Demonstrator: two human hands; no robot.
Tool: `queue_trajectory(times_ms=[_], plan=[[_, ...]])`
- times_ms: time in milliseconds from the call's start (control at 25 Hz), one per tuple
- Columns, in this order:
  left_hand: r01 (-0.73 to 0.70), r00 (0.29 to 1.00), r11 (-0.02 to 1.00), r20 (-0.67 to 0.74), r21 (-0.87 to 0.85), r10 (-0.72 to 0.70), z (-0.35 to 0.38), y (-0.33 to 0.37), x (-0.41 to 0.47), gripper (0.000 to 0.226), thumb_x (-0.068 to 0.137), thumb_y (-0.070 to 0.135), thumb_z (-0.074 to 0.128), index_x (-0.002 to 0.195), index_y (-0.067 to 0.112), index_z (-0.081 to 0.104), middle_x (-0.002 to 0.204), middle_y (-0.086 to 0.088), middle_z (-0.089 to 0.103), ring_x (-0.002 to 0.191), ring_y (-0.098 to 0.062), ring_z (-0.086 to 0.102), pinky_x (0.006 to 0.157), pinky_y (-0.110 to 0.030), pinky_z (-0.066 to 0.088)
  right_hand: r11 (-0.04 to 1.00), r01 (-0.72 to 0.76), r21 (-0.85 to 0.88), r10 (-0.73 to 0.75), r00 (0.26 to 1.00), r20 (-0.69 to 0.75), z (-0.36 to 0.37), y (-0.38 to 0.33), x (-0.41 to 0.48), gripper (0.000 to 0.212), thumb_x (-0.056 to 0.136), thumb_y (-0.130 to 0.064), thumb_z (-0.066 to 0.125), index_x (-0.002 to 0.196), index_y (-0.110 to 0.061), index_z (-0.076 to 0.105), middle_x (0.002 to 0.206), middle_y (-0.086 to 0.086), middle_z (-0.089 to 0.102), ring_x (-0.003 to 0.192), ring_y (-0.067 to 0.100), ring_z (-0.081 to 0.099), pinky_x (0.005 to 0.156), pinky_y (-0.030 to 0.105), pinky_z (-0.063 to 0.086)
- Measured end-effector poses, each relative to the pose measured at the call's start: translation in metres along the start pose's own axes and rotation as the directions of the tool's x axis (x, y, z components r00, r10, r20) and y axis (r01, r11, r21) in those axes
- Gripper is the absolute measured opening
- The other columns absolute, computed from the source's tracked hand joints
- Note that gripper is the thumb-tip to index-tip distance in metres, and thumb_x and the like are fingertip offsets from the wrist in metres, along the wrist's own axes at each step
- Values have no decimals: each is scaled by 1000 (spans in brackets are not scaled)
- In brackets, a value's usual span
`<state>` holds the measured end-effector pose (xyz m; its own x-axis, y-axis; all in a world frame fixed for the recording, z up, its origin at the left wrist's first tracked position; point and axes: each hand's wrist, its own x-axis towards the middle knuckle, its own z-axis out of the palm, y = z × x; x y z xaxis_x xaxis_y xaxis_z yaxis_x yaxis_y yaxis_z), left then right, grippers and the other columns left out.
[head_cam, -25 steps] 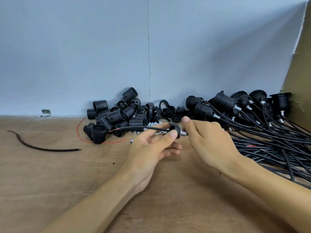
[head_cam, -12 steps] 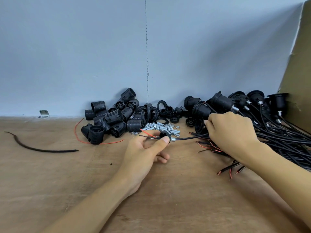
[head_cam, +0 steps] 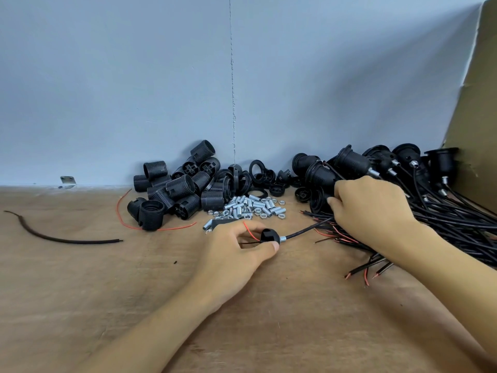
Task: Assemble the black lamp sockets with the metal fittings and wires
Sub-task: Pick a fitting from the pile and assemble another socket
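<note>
The wooden tabletop (head_cam: 80,305) runs back to a pale blue wall (head_cam: 134,90), and a brown cardboard sheet (head_cam: 478,103) leans in at your far right. Against that sheet lies the bundle of wired lamp sockets (head_cam: 457,219), with black cables fanning toward you and bare red and copper ends near your right forearm. Left of centre, a heap of threaded black socket shells (head_cam: 177,189) sits against the wall, with loose black rings and caps (head_cam: 258,173) just beside it. In front of those is a scatter of metal fittings (head_cam: 250,207), short threaded tubes and nuts.

Your right hand (head_cam: 373,208) rests on the bundle's edge, its fingers curled round a black cable (head_cam: 304,232). That cable runs to your left hand (head_cam: 236,249), which pinches a black socket cap (head_cam: 269,235) between thumb and fingers just above the table. A threaded metal tube (head_cam: 283,239) sticks out of the cap around the cable, and thin red and black leads emerge on the palm side.

A stray dark cable offcut (head_cam: 61,236) lies far left, and a loose red wire (head_cam: 139,227) curves round the nearest shells.
</note>
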<state>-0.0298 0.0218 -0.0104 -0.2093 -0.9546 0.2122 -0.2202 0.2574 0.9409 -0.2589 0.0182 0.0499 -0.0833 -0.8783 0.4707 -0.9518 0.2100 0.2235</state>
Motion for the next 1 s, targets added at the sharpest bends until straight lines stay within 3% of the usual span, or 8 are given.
queue_trajectory(times_ms=[120,200,320,480,640,760,880,1000], plan=[[18,999,998,36,59,-20,1,-1,0,23,74,30,84,91,44,76,74,16,74,65,2,64,68,-24,45,989,148,28,-146,988,-40,5,-14,-7,28,99,-44,45,96,-23,62,97,-2,64,101,24,58,79,36,38],[17,998,998,56,60,-21,1,1,0,25,70,35,79,92,45,75,76,12,75,67,-1,64,69,-25,46,926,286,247,-278,958,-68,6,-25,-13,31,99,-47,43,100,-25,65,96,-7,61,99,20,57,81,34,42],[-6,997,999,80,41,2,1,1,0,28,70,30,75,96,40,76,86,11,77,75,-4,69,71,-25,48,630,375,680,-426,899,-101,10,-42,-24,29,98,-47,47,106,-27,66,95,-13,60,92,8,58,79,26,47],[-21,999,1000,41,2,20,2,-2,-1,35,76,13,76,104,32,69,94,15,77,84,-4,71,71,-23,49,435,288,853,-462,885,-63,21,-49,-30,27,97,-37,60,122,-26,63,99,-14,68,88,2,60,75,15,46],[-106,994,985,-23,135,110,6,-4,-2,45,75,20,79,114,35,62,93,20,72,76,-2,66,74,-19,47,440,233,867,-478,878,6,24,-42,-25,25,96,-41,61,118,-33,68,96,-10,70,84,10,60,76,29,50],[-258,935,831,-90,494,343,1,-4,-6,49,79,25,73,123,35,57,99,20,63,93,2,56,82,-10,40,489,231,841,-440,898,9,26,-37,-22,26,94,-46,61,114,-31,69,92,-11,68,84,7,59,74,23,48],[-288,856,672,-132,682,500,-10,-2,-4,53,70,14,62,122,22,61,114,10,61,102,-14,50,88,-27,44,558,225,799,-392,920,15,27,-31,-19,29,91,-50,60,110,-31,70,92,-13,65,87,3,57,70,13,41],[-189,850,612,-184,768,493,-16,-2,0,55,64,7,69,118,18,65,116,2,60,106,-25,49,88,-39,45,576,209,791,-371,928,25,28,-31,-19,27,91,-50,59,108,-32,69,94,-14,64,88,0,56,70,11,41]])
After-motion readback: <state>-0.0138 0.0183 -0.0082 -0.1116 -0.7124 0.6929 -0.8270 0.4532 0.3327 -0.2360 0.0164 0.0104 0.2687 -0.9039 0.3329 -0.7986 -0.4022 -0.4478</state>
